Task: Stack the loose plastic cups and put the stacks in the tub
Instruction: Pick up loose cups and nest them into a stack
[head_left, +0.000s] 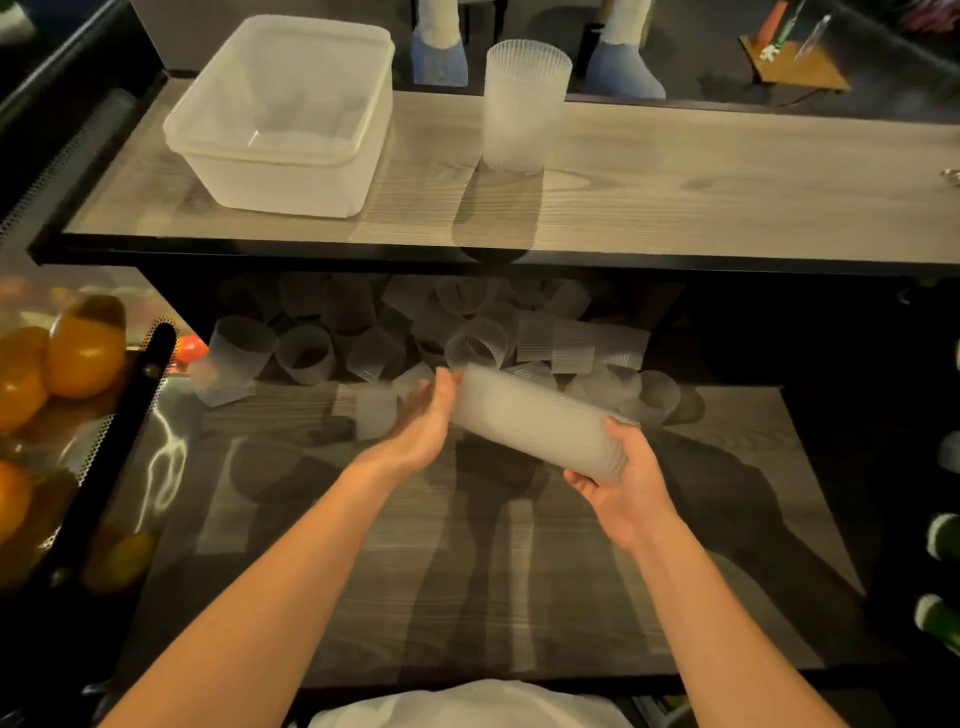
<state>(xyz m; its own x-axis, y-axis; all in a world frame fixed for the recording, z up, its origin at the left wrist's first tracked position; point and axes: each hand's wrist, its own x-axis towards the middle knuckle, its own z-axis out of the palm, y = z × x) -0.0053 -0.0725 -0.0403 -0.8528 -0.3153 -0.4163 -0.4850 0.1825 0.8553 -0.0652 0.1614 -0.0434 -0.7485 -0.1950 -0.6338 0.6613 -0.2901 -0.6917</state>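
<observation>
I hold a long stack of frosted ribbed plastic cups (530, 415) sideways above the lower shelf. My right hand (621, 483) grips its near, wide end. My left hand (426, 421) presses flat against its far end. Several loose cups (306, 353) lie jumbled at the back of the lower shelf, under the upper one. The translucent white tub (280, 171) stands on the upper shelf at the left, with nothing visible inside. Another upright stack of cups (522, 109) stands on the upper shelf, right of the tub.
The upper wooden shelf (727, 197) overhangs the back of the lower wooden shelf (467, 571). Oranges (78, 353) fill a mesh basket at the left. Green bottles (940, 618) stand at the right edge. A person's feet (441, 57) are beyond the upper shelf.
</observation>
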